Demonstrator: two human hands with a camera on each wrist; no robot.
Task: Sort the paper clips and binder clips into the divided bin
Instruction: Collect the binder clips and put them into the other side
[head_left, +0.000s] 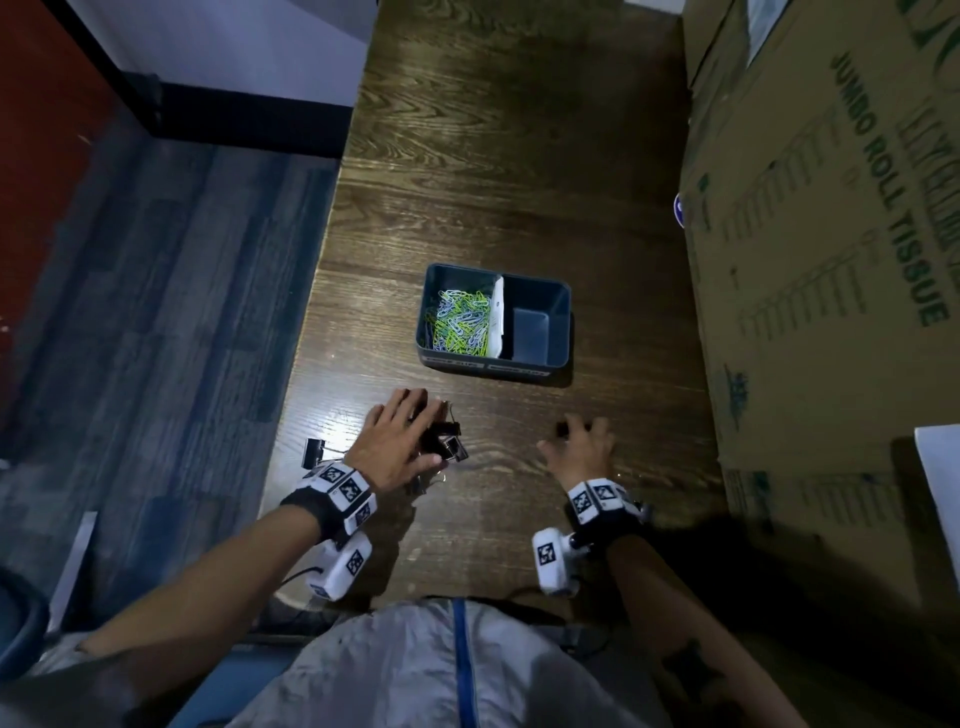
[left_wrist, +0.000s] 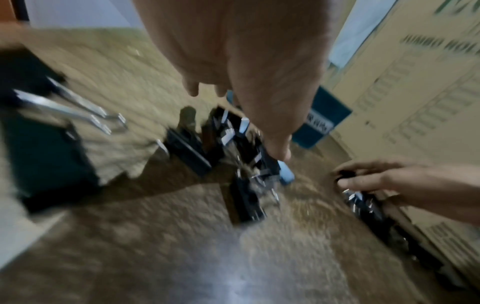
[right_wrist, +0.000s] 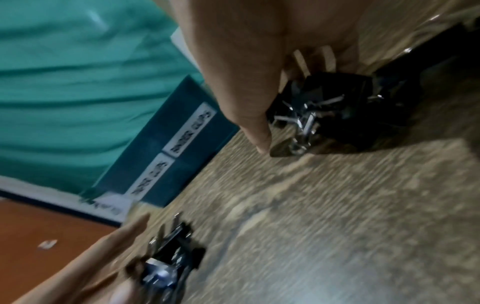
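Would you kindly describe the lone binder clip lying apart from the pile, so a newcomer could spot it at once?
Start at the dark wooden table and find the person's left hand, which rests on the pile of black binder clips. The lone binder clip lies by the table's left edge, left of that wrist. Unlike the others, it sits alone, untouched.

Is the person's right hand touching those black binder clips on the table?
Touching. The right wrist view shows the right hand with its fingers curled round a cluster of black binder clips on the table; no gap shows between them.
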